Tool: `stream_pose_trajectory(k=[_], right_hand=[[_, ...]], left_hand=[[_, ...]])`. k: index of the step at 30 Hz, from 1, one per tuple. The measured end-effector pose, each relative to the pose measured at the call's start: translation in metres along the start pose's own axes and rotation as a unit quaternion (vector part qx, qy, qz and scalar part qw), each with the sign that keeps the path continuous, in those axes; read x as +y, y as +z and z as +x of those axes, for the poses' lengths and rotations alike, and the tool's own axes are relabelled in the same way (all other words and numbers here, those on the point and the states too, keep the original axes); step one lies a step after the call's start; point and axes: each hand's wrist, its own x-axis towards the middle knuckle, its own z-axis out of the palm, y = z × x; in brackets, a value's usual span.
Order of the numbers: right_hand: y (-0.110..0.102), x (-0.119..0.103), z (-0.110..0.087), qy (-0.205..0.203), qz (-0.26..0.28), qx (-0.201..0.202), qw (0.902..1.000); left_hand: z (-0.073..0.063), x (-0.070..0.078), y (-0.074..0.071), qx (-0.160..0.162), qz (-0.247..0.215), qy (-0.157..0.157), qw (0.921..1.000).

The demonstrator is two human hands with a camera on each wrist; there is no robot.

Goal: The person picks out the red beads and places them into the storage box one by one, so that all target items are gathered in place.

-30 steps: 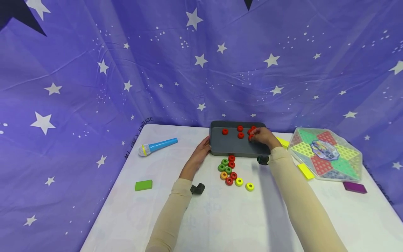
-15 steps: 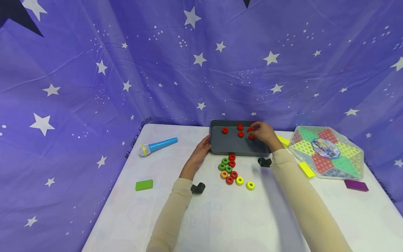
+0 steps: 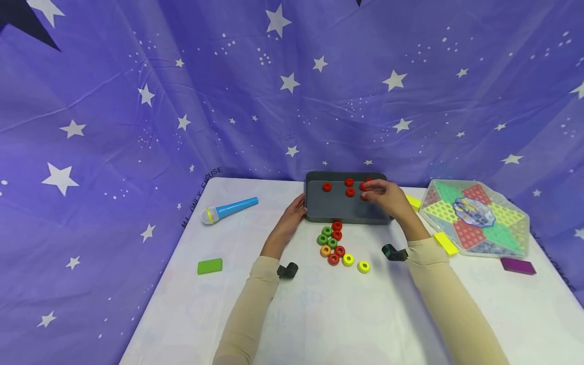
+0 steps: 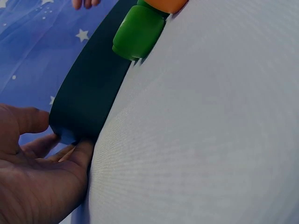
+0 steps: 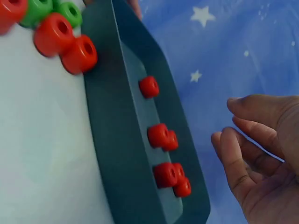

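A dark grey tray point(image 3: 335, 210) stands at the back of the white table with several red beads point(image 3: 350, 192) in it, mostly towards its right half. At the tray's left end my left hand point(image 3: 289, 220) rests against the outer wall; in the left wrist view its fingertips touch the tray's corner, low by the table. Over the tray's right end hovers my right hand point(image 3: 393, 200), thumb and fingers apart. Nothing lies between them in the right wrist view, where the red beads point(image 5: 149, 87) sit beside the hand. In front of the tray lie red, green beads point(image 3: 322, 240), an orange bead point(image 3: 325, 251) and yellow beads point(image 3: 363, 266).
A blue toy microphone point(image 3: 232, 209) and a green block point(image 3: 210, 266) lie on the left. To the right are a hexagonal game board point(image 3: 473, 215), a yellow block point(image 3: 445, 244) and a purple block point(image 3: 517, 266). A purple starred cloth point(image 3: 237, 91) hangs behind the table.
My right hand has come away from the red beads at the tray's right end, lifting and moving slightly right with its fingers spread. The left hand stays at the tray's left end.
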Motion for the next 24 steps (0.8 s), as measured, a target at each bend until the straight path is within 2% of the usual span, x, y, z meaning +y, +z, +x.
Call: stream_pose_trajectory(k=[4,9,15,20,24], right_hand=[[0.005,-0.002,-0.017,-0.004,-0.005,-0.015,0.9999],[0.014,-0.002,-0.034,-0.033,-0.015,-0.032,0.9988],[0.037,0.009,-0.051,-0.071,-0.004,-0.068,0.9952],[0.061,0.021,-0.057,-0.078,0.002,-0.104,0.9915],[0.073,0.026,-0.059,-0.081,-0.009,-0.108,0.9908]], left_hand=[[0.002,0.000,0.000,0.000,0.000,0.002,1.0000],[0.003,0.000,0.000,0.001,-0.002,0.004,1.0000],[0.002,-0.001,0.000,-0.002,-0.001,0.001,1.0000],[0.001,0.000,0.000,-0.002,-0.009,0.003,1.0000],[0.000,0.000,0.000,-0.004,-0.012,0.004,0.9999]])
